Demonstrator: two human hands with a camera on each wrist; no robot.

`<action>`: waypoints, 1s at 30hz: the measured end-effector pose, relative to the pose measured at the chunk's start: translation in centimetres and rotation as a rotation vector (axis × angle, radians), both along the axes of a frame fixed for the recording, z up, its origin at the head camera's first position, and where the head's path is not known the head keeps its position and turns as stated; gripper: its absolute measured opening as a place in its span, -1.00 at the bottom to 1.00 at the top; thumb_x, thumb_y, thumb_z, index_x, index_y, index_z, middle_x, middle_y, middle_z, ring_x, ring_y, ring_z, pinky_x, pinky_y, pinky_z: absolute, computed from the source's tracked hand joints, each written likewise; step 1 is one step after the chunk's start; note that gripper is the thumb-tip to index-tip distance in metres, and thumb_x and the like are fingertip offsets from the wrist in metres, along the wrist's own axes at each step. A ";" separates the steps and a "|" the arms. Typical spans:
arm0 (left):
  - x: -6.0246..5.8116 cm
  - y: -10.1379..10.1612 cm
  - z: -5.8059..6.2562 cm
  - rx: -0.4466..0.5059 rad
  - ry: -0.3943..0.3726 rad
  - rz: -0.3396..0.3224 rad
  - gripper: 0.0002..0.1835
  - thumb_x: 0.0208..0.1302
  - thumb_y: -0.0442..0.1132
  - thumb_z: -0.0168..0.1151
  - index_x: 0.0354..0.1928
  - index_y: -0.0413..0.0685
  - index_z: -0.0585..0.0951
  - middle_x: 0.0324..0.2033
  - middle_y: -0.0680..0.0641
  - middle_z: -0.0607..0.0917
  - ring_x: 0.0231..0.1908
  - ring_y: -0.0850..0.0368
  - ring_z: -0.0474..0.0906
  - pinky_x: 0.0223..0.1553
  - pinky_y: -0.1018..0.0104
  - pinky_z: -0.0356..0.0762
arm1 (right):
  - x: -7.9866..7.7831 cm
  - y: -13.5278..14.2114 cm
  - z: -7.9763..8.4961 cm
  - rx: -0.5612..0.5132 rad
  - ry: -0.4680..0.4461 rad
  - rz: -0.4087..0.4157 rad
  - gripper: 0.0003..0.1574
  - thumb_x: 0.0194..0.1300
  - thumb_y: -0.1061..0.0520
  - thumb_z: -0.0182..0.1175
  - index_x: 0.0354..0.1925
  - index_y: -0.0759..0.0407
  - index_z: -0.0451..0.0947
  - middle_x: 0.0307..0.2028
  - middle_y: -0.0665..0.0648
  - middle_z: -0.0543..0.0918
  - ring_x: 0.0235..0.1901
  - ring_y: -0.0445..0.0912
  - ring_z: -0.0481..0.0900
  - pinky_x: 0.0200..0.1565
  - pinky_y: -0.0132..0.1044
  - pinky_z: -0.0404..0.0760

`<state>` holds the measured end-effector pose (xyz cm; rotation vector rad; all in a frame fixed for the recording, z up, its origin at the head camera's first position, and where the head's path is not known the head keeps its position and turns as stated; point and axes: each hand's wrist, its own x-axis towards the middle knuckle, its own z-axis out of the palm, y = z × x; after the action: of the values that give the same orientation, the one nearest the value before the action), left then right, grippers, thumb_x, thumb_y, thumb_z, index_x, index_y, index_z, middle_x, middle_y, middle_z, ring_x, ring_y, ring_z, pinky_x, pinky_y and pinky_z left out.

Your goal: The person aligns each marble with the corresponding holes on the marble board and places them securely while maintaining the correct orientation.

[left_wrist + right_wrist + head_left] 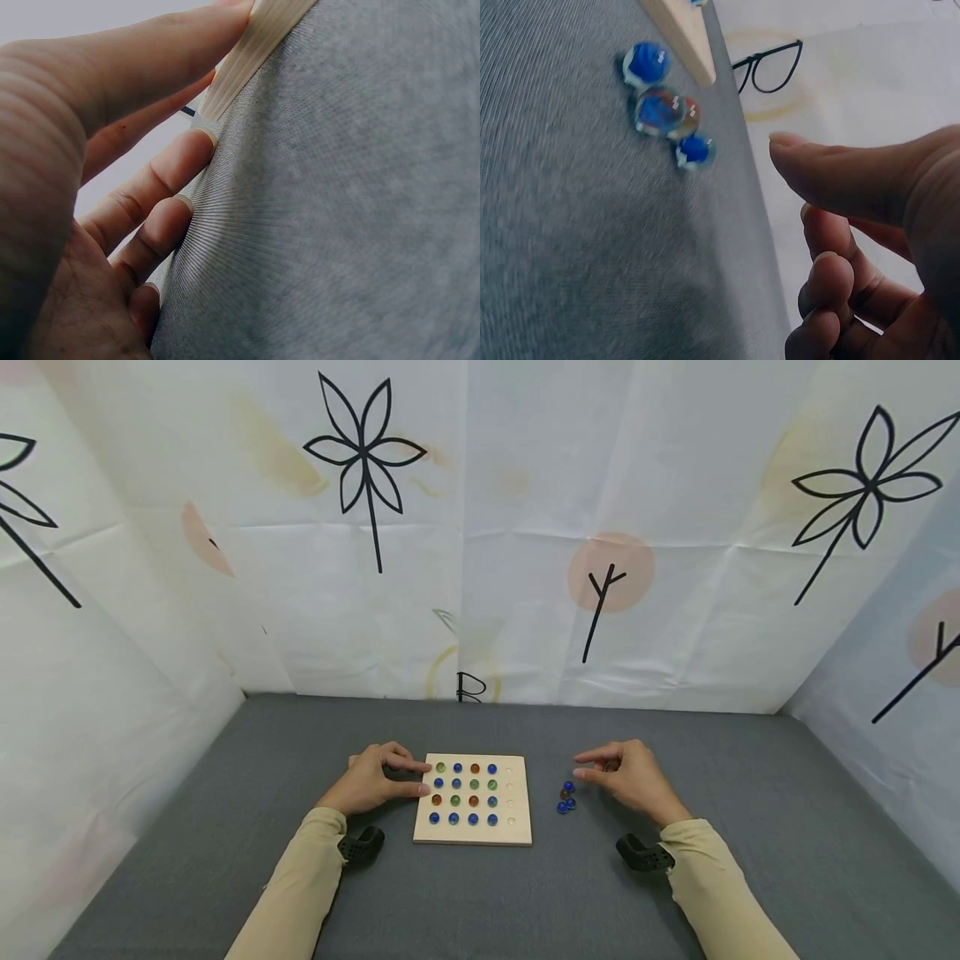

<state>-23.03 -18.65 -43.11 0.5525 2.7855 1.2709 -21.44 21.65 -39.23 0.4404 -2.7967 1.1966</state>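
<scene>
left hand (372, 778): relaxed, fingers extended; the left edge of the wooden board (472, 833) is touched by thumb and forefinger. right hand (628, 774): empty, thumb and forefinger parted.

shown by the left wrist view: the grained side of the board, met by the thumb at the top of the frame; lower fingers bent beside the grey cloth (450, 906), hidden from the head view. shown by the right wrist view: coloured swirls within the loose marbles (568, 786), at upper left, well apart from the thumb tip. shown in full by the head view alone: sixteen seated marbles (474, 784), set four by four, with a column of bare hollows (510, 788) at right.

placement: board, lower centre of the head frame; four loose marbles, clustered right of it, just left of the right hand's fingertips.
</scene>
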 end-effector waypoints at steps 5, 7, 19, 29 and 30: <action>0.1 -0.1 -0.1 0.009 -0.005 -0.002 -0.60 0.03 0.02 0.62 -0.04 0.18 0.83 -0.12 0.07 0.65 -0.01 -0.01 0.52 0.17 -0.30 -0.09 | -0.1 0.1 -0.4 0.016 -0.024 0.000 -0.74 0.23 0.19 0.47 -0.12 0.28 0.79 -0.49 0.01 0.58 -0.55 -0.12 0.43 -0.53 -0.32 0.38; 0.1 -0.1 0.0 0.011 -0.004 -0.004 -0.60 0.04 0.02 0.62 -0.04 0.18 0.83 -0.12 0.07 0.65 -0.01 -0.01 0.52 0.18 -0.31 -0.10 | -0.2 0.0 -0.7 0.026 -0.026 0.009 -0.74 0.22 0.18 0.47 -0.13 0.27 0.80 -0.50 0.00 0.58 -0.55 -0.12 0.44 -0.52 -0.32 0.38; 0.1 -0.1 0.1 0.013 0.000 -0.012 -0.60 0.05 0.01 0.61 -0.03 0.15 0.83 -0.12 0.05 0.65 -0.02 -0.02 0.52 0.15 -0.28 -0.08 | -0.2 -0.5 -1.4 0.036 -0.008 0.053 -0.72 0.18 0.14 0.51 -0.15 0.26 0.81 -0.52 -0.04 0.57 -0.56 -0.16 0.40 -0.52 -0.34 0.36; 0.1 -0.1 0.1 0.024 -0.007 -0.015 -0.60 0.05 0.01 0.61 -0.03 0.16 0.83 -0.13 0.06 0.64 -0.02 -0.02 0.51 0.18 -0.36 -0.14 | -0.3 -0.4 -1.5 0.058 -0.038 0.065 -0.74 0.17 0.19 0.51 -0.15 0.26 0.80 -0.52 -0.04 0.56 -0.57 -0.17 0.38 -0.53 -0.35 0.35; 0.1 0.0 0.1 0.025 -0.008 -0.015 -0.60 0.05 0.01 0.61 -0.04 0.16 0.83 -0.13 0.06 0.64 -0.02 -0.02 0.51 0.19 -0.37 -0.15 | -0.3 -0.4 -1.5 0.059 -0.037 0.066 -0.74 0.17 0.20 0.50 -0.15 0.27 0.80 -0.52 -0.04 0.56 -0.57 -0.17 0.38 -0.53 -0.35 0.35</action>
<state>-22.95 -18.70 -43.05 0.5668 2.7581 1.3032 -21.73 21.28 -40.77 0.5240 -2.8773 1.1481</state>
